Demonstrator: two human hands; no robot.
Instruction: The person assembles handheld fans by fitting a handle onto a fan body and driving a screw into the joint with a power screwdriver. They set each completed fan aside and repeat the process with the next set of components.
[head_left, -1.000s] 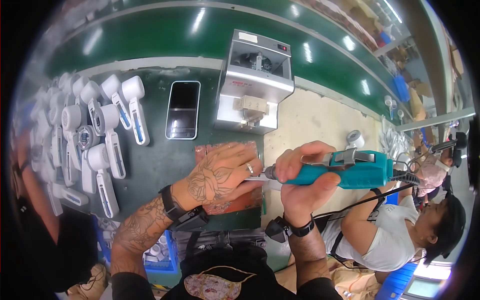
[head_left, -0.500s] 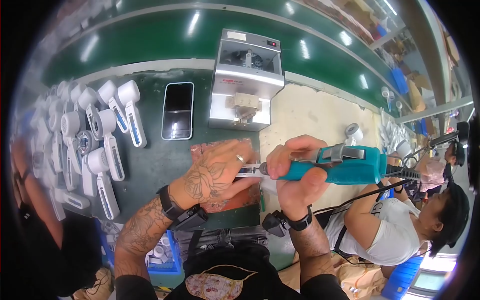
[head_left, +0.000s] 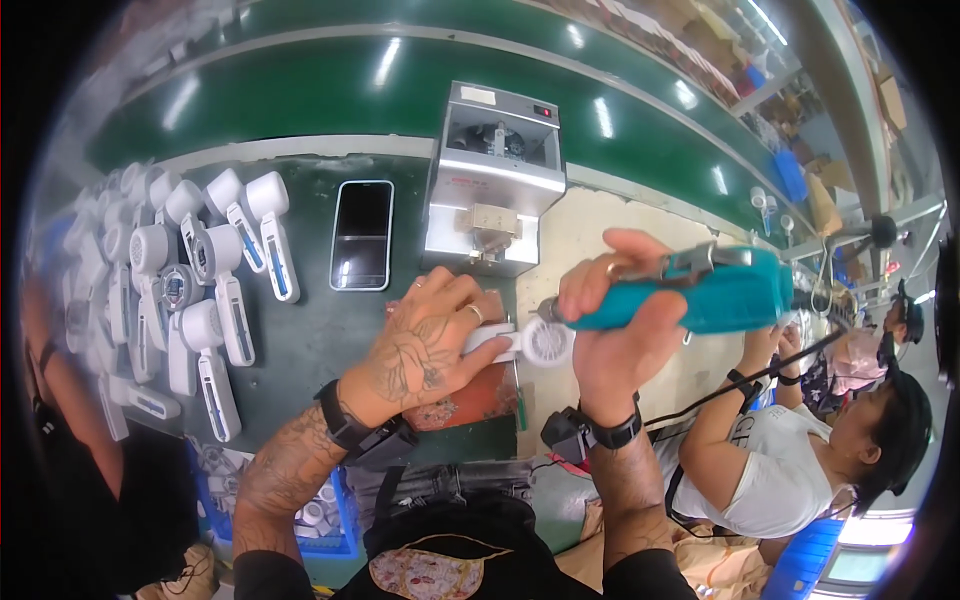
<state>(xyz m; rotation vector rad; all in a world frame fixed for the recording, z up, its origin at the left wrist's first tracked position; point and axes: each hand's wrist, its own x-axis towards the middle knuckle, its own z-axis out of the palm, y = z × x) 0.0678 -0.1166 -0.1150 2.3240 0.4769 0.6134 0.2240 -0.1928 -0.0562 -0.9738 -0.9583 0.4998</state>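
My left hand [head_left: 432, 335] is closed on the handle of a white handheld fan [head_left: 548, 343], over a worn reddish pad [head_left: 468, 400]. The fan's round grilled head points right. A teal electric screwdriver [head_left: 715, 292] lies in my right hand [head_left: 625, 325], its fingers wrapped round the front of the body. The tool's nose comes close above the fan head; whether they touch I cannot tell. Its bit is hard to make out. From the tool's rear a black cable runs off to the right.
Several white handheld fans [head_left: 225, 290] crowd the bench's left side. A phone [head_left: 362, 235] lies beside a silver machine [head_left: 495, 180]. Below the bench edge stands a blue crate [head_left: 345, 510] of white parts. Co-workers are at both sides; one in a white shirt [head_left: 770, 455] sits right.
My right hand has drawn the screwdriver up and right, tilting it. In my left hand the fan now shows its round grilled head and smooth handle instead of the open handle.
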